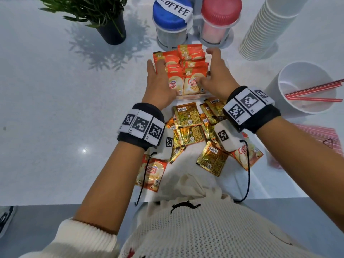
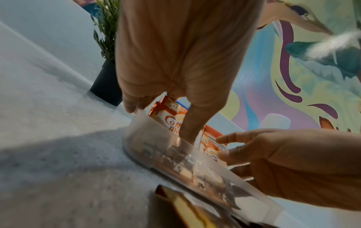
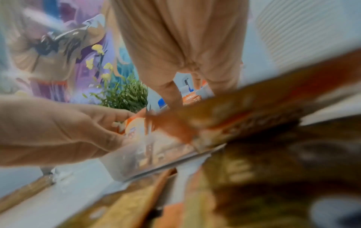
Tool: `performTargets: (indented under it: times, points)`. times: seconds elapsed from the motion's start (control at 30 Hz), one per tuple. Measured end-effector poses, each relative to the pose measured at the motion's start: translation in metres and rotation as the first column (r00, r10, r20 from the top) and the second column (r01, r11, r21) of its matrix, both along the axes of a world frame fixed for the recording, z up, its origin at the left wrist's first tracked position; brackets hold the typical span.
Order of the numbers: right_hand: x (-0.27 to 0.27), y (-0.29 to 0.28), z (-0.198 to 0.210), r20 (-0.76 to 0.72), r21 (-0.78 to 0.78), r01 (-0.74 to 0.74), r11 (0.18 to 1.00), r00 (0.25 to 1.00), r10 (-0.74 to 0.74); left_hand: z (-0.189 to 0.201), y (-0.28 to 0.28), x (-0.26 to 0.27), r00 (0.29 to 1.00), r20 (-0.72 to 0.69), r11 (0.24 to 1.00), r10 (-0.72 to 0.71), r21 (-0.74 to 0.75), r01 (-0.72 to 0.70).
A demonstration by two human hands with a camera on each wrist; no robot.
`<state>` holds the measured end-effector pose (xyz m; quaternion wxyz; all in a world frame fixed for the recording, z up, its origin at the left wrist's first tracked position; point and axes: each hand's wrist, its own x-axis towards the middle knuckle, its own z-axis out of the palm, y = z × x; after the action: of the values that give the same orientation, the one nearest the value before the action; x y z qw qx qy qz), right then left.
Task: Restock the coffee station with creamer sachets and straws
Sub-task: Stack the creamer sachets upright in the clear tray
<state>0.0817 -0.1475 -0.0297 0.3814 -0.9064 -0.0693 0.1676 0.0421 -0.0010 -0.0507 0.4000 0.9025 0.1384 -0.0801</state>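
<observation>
Your left hand (image 1: 160, 84) and right hand (image 1: 216, 79) are both at the clear tray (image 2: 166, 155) in the middle of the white table (image 1: 55, 101), one hand on each side of the rows of upright creamer sachets (image 1: 188, 71) that fill it. In the left wrist view your left fingers (image 2: 190, 123) reach down straight among the sachets, the thumb outside the tray's near wall; they touch the packets without closing round any. Your right fingers (image 2: 232, 137) are loosely bent at the tray's right end, the tips against the front sachet and the tray edge, but you cannot tell from these views whether they pinch a packet or only press it. Between your wrists and nearer your body a loose heap of sachets (image 1: 193, 131) lies on the table, most of them gold side up, with one face-up packet (image 1: 151, 174) under your left forearm. The paper cup (image 1: 305, 88) to your right holds a few red striped straws (image 1: 314, 90) leaning over its rim, and a pink packet of straws (image 1: 320, 136) lies on the table just nearer you. Behind the tray stand the blue-lidded jar (image 1: 171, 21) labelled COFFEE and the red-lidded jar (image 1: 219, 19), with a potted plant (image 1: 109, 25) to the left and a stack of white cups (image 1: 264, 30) to the right.
</observation>
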Motion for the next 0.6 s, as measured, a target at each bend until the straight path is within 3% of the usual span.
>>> performTargets:
  times: [0.13, 0.27, 0.47, 0.6]
  points:
    - [-0.003, 0.008, -0.002, -0.155, 0.159, 0.013, 0.987, 0.988, 0.012, -0.003, 0.001, 0.002, 1.0, -0.02, 1.0, -0.002, -0.02, 0.002]
    - [-0.003, 0.007, -0.006, -0.143, 0.163, 0.006, 0.987, 0.99, 0.017, -0.003, 0.004, 0.002, 0.998, -0.05, 0.999, -0.035, 0.019, 0.036]
    - [-0.007, 0.001, -0.002, 0.007, 0.053, -0.039, 0.998, 0.999, 0.039, 0.008, 0.006, -0.003, 0.996, -0.063, 0.998, -0.065, 0.019, 0.066]
    - [-0.017, 0.003, 0.011, 0.246, 0.037, -0.045, 0.998, 0.969, 0.035, 0.029, 0.014, -0.013, 0.999, 0.027, 0.999, -0.035, -0.012, 0.035]
